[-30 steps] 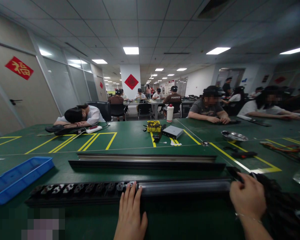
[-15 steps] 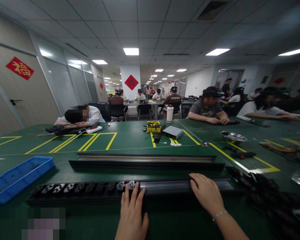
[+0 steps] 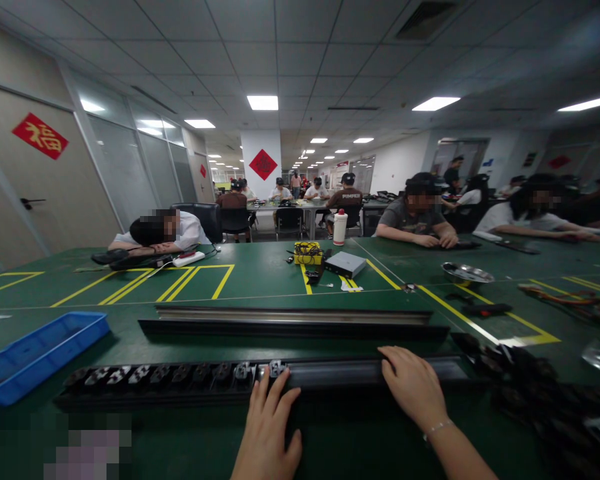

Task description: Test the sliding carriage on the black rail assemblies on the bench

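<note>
A long black channel (image 3: 337,377) lies across the near table, with a row of dark and grey socket-like modules (image 3: 201,375) in its left part. My left hand (image 3: 271,420) is spread, palm down, with its fingertips touching the rightmost grey module (image 3: 279,369). Nothing is gripped in it. Further right, my right hand (image 3: 416,387) is closed over the bare stretch of the channel, fingers reaching across the far edge. Its thumb is hidden.
Behind the channel lies another long black and metallic profile (image 3: 295,325). A blue tray (image 3: 45,353) is at left, a heap of black parts (image 3: 535,387) at right. Further back are a grey box (image 3: 346,265), a metal bowl (image 3: 467,273) and seated people.
My left hand has shifted slightly right along the channel, and the rightmost modules have slid right with it. My right hand stays put.
</note>
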